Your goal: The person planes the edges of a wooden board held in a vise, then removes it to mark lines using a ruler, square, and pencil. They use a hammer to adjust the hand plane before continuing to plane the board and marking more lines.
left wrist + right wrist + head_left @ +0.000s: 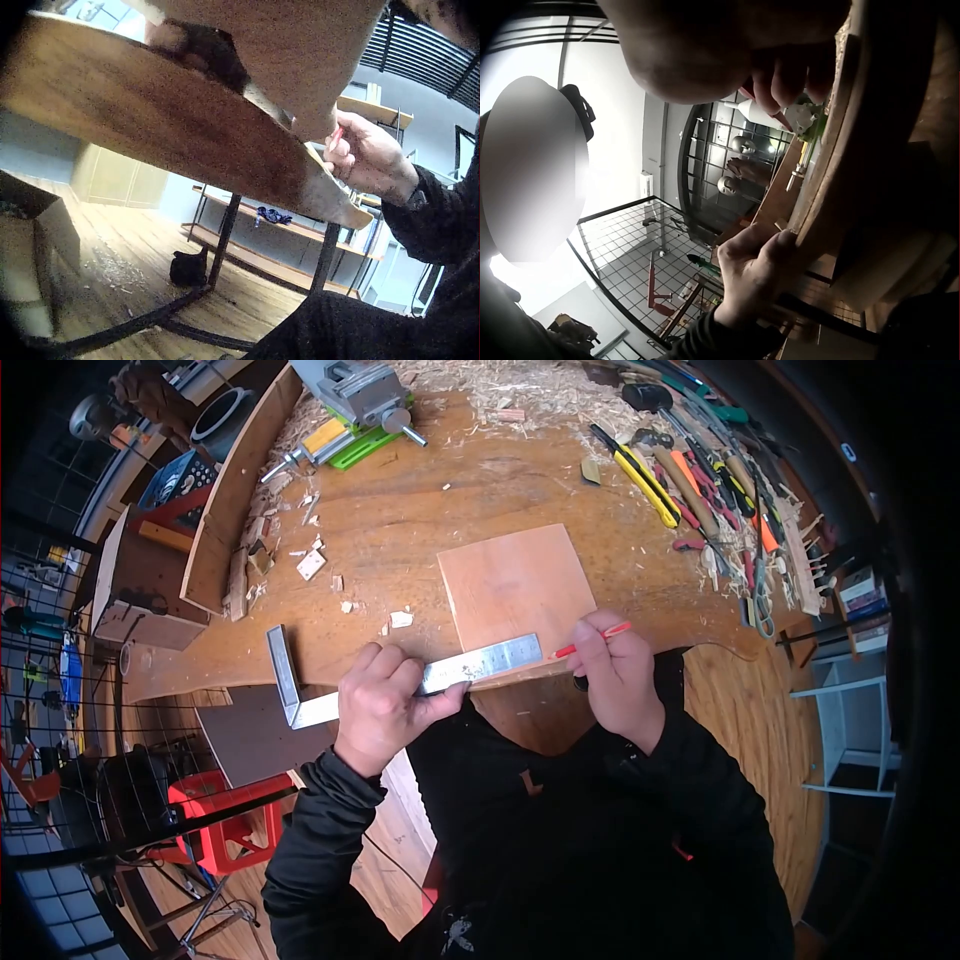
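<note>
A square thin wooden board (515, 580) lies at the front edge of the workbench. Across its lower left part runs the steel blade of a try square (490, 660), whose thick stock stands to the left. The left hand (385, 695) grips the blade around its middle, thumb along the lower edge. In the right hand (620, 670) a red pencil (590, 643) is pinched, its tip at the board near the blade's right end. The left wrist view shows the right hand (367, 154) beyond the bench edge; the right wrist view shows the left hand (754, 270) at that edge.
A vise (365, 400) on a green base stands at the back left among wood shavings. Knives, chisels and other tools, including a yellow cutter (647, 485), lie at the right. Small wood scraps (311, 565) are scattered left of the board. A red stool (225, 825) stands below left.
</note>
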Available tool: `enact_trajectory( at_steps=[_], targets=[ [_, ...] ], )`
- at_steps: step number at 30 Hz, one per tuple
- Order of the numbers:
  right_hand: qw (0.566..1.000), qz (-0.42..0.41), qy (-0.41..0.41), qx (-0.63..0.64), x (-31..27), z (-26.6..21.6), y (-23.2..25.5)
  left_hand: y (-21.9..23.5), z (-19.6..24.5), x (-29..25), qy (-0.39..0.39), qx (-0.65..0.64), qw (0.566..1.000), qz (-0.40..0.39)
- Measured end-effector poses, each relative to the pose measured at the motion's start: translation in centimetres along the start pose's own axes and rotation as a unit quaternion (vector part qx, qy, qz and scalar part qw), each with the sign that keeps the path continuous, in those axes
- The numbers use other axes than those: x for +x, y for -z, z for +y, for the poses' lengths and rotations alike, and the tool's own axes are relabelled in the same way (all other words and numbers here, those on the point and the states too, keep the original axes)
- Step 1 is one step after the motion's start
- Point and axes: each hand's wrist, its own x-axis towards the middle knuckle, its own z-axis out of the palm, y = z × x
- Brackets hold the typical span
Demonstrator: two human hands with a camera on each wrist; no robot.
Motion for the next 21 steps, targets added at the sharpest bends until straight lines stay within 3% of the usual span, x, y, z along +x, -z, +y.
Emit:
enact_trajectory(
  at_steps=[3,7,12,21],
  targets=[
    [0.996,0.009,0.044,-0.074,0.1,0.1,-0.1,0.1,0.0,0.0,0.001,0.0,1.0,-0.002],
    [0.996,-0.001,0.039,-0.076,0.1,0.6,-0.1,0.1,-0.1,0.0,0.002,0.001,1.0,-0.008],
    [0.99,0.008,0.101,-0.1,0.1,1.2,-0.3,0.2,0.0,0.0,0.002,0.002,1.0,-0.01],
    [0.987,0.012,0.1,-0.124,0.2,0.6,-0.5,0.2,0.0,0.0,0.0,0.002,1.0,-0.015]
  ],
)
